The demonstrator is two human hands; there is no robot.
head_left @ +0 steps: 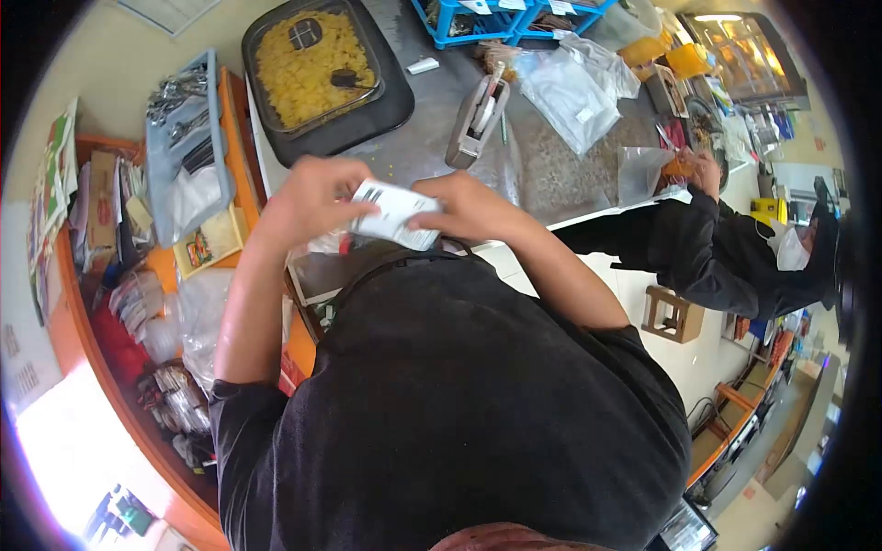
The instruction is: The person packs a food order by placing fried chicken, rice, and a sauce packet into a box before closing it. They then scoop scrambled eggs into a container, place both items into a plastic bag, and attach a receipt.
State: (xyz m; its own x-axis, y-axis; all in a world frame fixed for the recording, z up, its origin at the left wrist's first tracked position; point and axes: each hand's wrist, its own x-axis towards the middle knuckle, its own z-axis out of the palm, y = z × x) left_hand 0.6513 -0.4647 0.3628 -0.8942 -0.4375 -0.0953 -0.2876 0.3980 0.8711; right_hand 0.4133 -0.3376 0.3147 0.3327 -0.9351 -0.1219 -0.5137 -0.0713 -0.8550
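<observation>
A white printed label (390,213), perhaps a small stack, is held in front of my chest at the counter's near edge. My left hand (326,197) pinches its left side between thumb and fingers. On its right side, my right hand (466,211) grips it, with the thumb lying across its face. Just beyond my hands stands a grey tape dispenser (478,121) on the metal counter (418,138). A tray of yellow food pieces (308,78), with a dark scoop in it, lies ahead on the left.
Clear plastic bags (571,99) lie right of the dispenser. Blue baskets (455,23) stand at the back. A blue cutlery tray (188,147) is at the left. On the right, a co-worker in black (703,243) handles a clear bag (640,174). A wooden stool (672,314) stands on the floor.
</observation>
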